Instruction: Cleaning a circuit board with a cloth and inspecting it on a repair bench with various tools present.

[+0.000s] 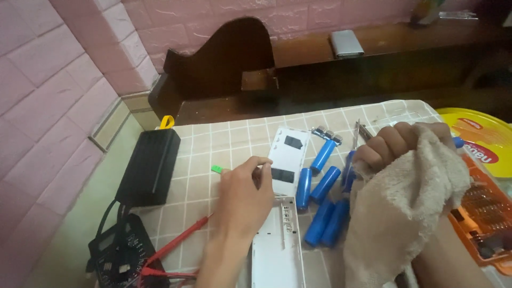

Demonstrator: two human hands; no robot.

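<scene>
My left hand (242,194) rests on the checked tablecloth (205,144), fingers pinched on a small thin tool with a green tip (216,169), beside a white case lid (288,160). An open white case shell (277,245) lies just right of my left wrist. My right hand (392,144) is closed on a beige fluffy cloth (402,208) that hangs down over the forearm. Several blue cylindrical battery cells (322,197) lie between the two hands.
A black box with a yellow loop (149,165) sits at the left. A black multimeter (120,250) with red leads (178,240) lies at the lower left. An orange screwdriver bit tray (482,213) and yellow round lid (480,141) are at the right. Tweezers (356,136) lie behind the cells.
</scene>
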